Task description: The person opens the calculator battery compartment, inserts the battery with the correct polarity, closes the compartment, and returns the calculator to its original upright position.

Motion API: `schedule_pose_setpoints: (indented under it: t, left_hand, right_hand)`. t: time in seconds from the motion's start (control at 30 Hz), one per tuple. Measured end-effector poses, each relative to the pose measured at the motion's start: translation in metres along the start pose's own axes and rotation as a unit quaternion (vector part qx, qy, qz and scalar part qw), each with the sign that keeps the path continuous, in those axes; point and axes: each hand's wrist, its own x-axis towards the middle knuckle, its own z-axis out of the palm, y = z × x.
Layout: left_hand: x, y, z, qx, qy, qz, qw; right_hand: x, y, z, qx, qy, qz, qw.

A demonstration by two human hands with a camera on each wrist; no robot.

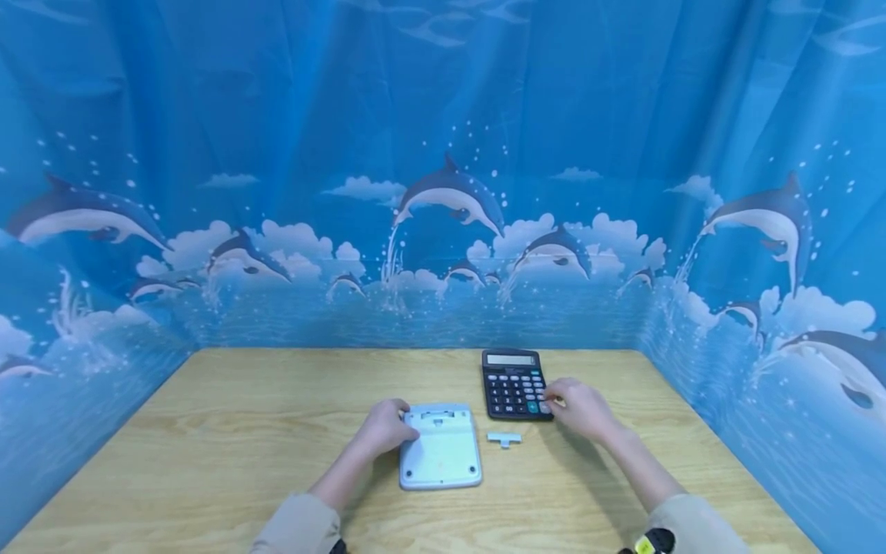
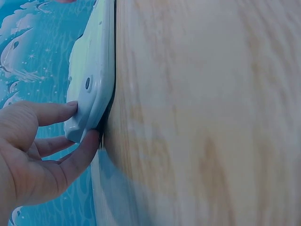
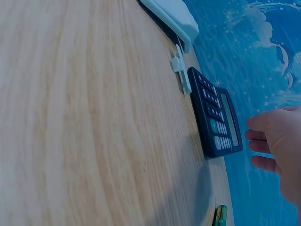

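A white calculator [image 1: 441,454] lies face down on the table, with its battery slot [image 1: 438,414] uncovered near the far edge. My left hand [image 1: 389,428] grips its left side; in the left wrist view the fingers [image 2: 84,153] pinch its edge from above and below. A small white battery cover [image 1: 504,439] rests just right of it. My right hand [image 1: 577,408] hovers at the lower right of a black calculator [image 1: 514,385], fingers bent, with nothing visible between them. Below that hand, the right wrist view shows a green battery [image 3: 220,215] on the table; the head view hides it.
The wooden table [image 1: 277,400] is enclosed on the left, back and right by a blue curtain [image 1: 311,115] printed with dolphins. Dark straps circle both sleeves near the front edge of the head view.
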Motion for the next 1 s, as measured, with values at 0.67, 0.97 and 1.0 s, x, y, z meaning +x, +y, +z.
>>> schedule_pose_setpoints:
  t: [0.67,0.97,1.0]
  left_hand:
    - [0.001,0.001,-0.002,0.011,0.004,0.002,0.9999]
    - [0.000,0.000,-0.001,0.001,-0.002,-0.005,1.0000]
    - [0.000,0.000,0.000,0.000,-0.003,-0.004,1.0000]
  right_hand:
    - [-0.015,0.040,-0.012,0.029,-0.003,0.082,0.996]
    - [-0.026,0.051,-0.011,0.046,-0.048,0.131,0.989]
    - [-0.027,0.053,-0.011,0.042,-0.053,0.136,0.988]
